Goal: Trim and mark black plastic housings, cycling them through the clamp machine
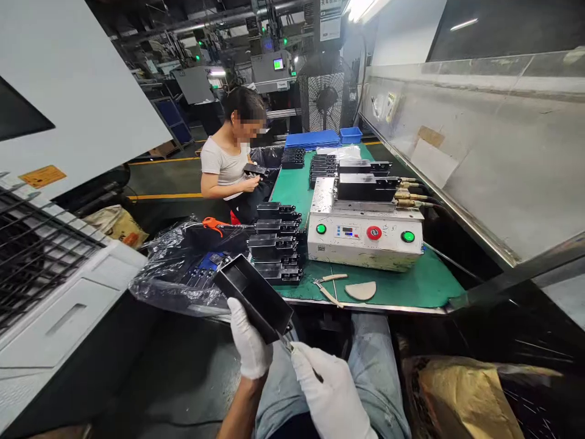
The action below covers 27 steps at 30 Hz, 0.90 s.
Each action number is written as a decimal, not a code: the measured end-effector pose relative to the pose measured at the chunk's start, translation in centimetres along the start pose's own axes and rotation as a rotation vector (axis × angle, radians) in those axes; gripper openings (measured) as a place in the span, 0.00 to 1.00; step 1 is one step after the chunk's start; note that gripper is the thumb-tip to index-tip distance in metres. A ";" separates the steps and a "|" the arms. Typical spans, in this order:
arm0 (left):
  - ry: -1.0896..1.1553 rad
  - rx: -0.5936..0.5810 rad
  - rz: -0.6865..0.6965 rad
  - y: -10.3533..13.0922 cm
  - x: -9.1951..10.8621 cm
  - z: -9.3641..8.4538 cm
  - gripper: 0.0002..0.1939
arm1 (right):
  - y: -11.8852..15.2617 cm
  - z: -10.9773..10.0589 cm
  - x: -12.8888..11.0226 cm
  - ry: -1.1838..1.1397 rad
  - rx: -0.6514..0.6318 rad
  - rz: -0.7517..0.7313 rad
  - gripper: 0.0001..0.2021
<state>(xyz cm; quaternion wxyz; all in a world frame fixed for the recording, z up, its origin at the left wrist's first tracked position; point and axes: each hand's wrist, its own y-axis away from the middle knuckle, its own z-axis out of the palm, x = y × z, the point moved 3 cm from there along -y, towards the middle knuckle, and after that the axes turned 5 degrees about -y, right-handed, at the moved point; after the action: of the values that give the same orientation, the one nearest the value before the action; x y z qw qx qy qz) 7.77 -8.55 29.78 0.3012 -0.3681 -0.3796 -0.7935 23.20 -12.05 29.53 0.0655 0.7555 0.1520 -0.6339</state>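
The gloved left hand (249, 344) has its grip closed around a black plastic tray part (253, 296), held tilted over the lap. Just right of it, the gloved right hand (331, 396) pinches a small blade tool (287, 345) against the part's lower edge. Beyond both, stacked black parts (276, 253) sit on the green tabletop (411, 283).

We see white knitted gloves on both the left hand (249, 344) and the right hand (331, 396), each ending at the wrist. The forearms are unsleeved. Below the gloves, our legs wear faded blue jeans (379, 366), creased at the knees.
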 end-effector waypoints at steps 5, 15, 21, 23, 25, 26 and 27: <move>-0.064 0.016 0.004 0.4 -0.1 0.3 0.31 | 0.4 0.1 -0.5 -0.043 0.000 -0.011 0.18; -0.087 0.044 -0.041 0.6 -0.5 -0.1 0.32 | 0.7 0.2 0.9 0.136 0.013 -0.069 0.22; -0.120 0.047 -0.070 1.0 -0.5 -0.9 0.30 | -0.8 -0.9 3.3 0.196 0.092 -0.009 0.26; -0.097 0.043 -0.120 1.3 -0.3 -1.1 0.28 | -1.3 -1.6 4.1 0.201 0.110 0.005 0.27; -0.082 0.020 -0.187 1.6 -0.1 -1.2 0.27 | -1.6 -2.5 4.0 0.201 0.087 -0.021 0.26; -0.082 -0.007 -0.222 1.6 -0.1 -1.2 0.28 | -1.6 -2.9 3.6 0.208 0.061 -0.046 0.25; -0.086 -0.050 -0.258 1.7 0.0 -1.1 0.28 | -1.6 -3.4 3.0 0.221 0.021 -0.075 0.24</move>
<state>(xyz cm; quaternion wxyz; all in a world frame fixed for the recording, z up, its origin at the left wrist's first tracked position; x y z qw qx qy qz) 8.65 -10.36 29.92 0.1708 -0.3572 -0.4167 -0.8183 26.29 -9.08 27.37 0.0167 0.8152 0.1796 -0.5504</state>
